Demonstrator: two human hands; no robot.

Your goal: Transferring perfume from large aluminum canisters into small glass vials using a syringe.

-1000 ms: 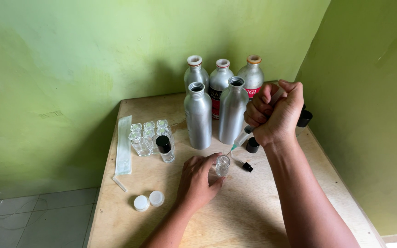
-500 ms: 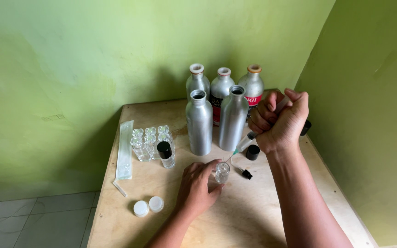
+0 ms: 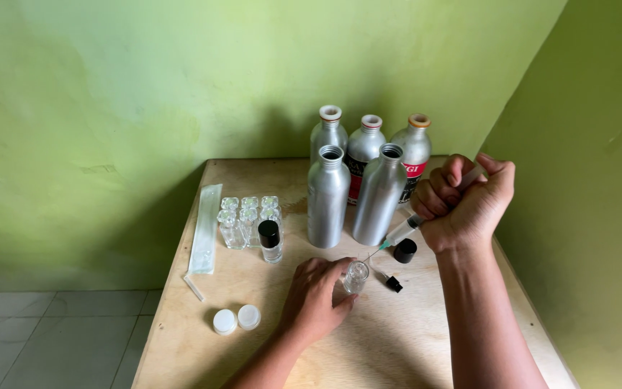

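Clear glass makes up the small vial [image 3: 355,276] that the left hand [image 3: 316,299] steadies upright on the plywood table [image 3: 397,346], fingers curled round it. The right hand [image 3: 463,204] is fisted round a syringe [image 3: 402,232], needle slanting down to the vial's mouth. Just behind stand five aluminium bottles [image 3: 327,196]; a black cap [image 3: 404,251] lies beside the syringe, empty vials [image 3: 248,216] to the left.

Pale wood-grain surface [image 3: 412,338]. Five silver metal bottles [image 3: 327,205], two with red-and-white labels; back ones have white or tan caps. Clear glass vial [image 3: 355,276]. Syringe [image 3: 403,231] clear with teal needle hub. Black cap [image 3: 405,251]. Two white lids [image 3: 236,319]. Small clear bottles [image 3: 248,216], one black-capped. Green walls [image 3: 145,94].
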